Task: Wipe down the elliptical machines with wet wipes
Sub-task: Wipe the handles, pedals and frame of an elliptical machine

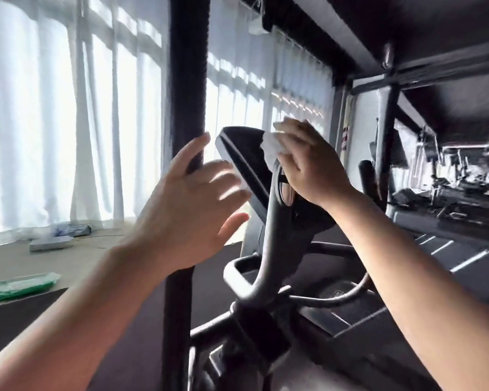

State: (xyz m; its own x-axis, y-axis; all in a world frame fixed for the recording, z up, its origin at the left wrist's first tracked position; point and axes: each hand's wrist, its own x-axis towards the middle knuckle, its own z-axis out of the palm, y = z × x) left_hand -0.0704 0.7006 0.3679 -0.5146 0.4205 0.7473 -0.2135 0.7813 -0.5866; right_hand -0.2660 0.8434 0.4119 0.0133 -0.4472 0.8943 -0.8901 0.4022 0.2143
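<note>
The elliptical machine (268, 249) is seen close up, its dark frame filling the middle and lower right of the view; a black padded upright bar (185, 80) rises at its left side, and a grey curved handlebar (268, 221) climbs to the console (246, 162), which is tilted at the top of the machine. The wiping step is judged to be in hand, with the console's upper right edge being treated; the left hand (192, 204) is held open with fingers spread, just beside the upright bar and in front of the console's left edge, and whether it touches either cannot be told because of blur; the right hand (308, 162) is closed around a bunched white wet wipe (273, 149), which is pressed against the console's upper right corner. On the pale floor at the lower left edge, near the white curtains (54, 108), a green pack of wipes (20, 286) is lying well apart from the machine. The next move is judged to call for the wipe being drawn across the console face and down the handlebar, with the grip kept firm on the wipe.
</note>
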